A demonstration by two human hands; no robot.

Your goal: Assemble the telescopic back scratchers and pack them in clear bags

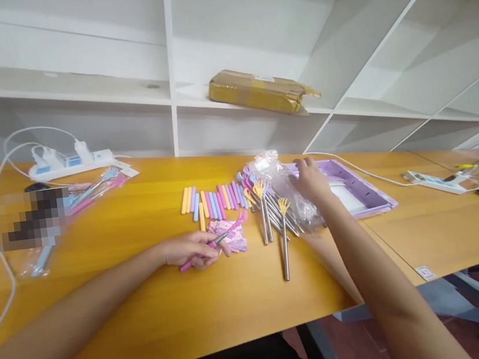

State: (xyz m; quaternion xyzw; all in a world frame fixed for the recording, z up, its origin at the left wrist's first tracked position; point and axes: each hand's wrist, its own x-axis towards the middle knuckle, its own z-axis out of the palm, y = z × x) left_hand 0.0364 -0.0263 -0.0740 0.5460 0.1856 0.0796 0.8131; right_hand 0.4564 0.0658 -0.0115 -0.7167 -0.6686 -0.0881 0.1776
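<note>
A pink back scratcher point(220, 239) with a metal shaft is gripped in my left hand point(196, 250), its claw end pointing right above a stack of printed pink cards point(234, 239). My right hand point(311, 179) reaches to the near left part of a purple tray point(371, 205), beside crumpled clear plastic bags point(301, 204). Its fingers are bent, their tips hidden, and what they hold I cannot make out. Between the hands lies a pile of back scratchers point(265, 211) with metal shafts and coloured claws. One yellow-clawed back scratcher point(285, 244) lies nearer me. Coloured handle sleeves point(211, 203) form a row behind the cards.
Bagged back scratchers point(92, 191) lie at the left near a white power strip point(72, 164) with cables. Another power strip point(434, 182) is on the right. A taped cardboard box point(259, 91) rests on the white shelf point(124, 92) behind the table point(152, 324).
</note>
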